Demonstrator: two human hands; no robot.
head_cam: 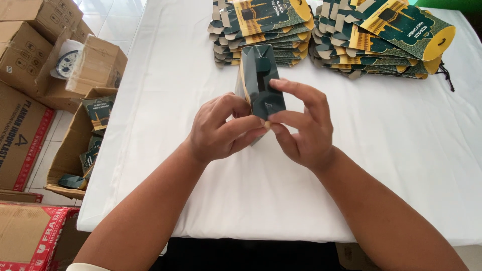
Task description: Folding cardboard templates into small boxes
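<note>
Both hands hold one dark green and gold cardboard box (pixel 260 80) above the white-covered table (pixel 181 90). My left hand (pixel 223 128) grips its lower left side with thumb and fingers. My right hand (pixel 301 123) pinches the lower right side, thumb and forefinger on the box's face. The box stands roughly upright, partly folded into shape, its near end hidden between my fingers.
Two stacks of flat green and gold box blanks lie at the table's far side, one in the middle (pixel 261 30) and one at the right (pixel 384 37). Left of the table on the floor stand brown cartons (pixel 30 50); an open carton (pixel 75 145) holds folded boxes.
</note>
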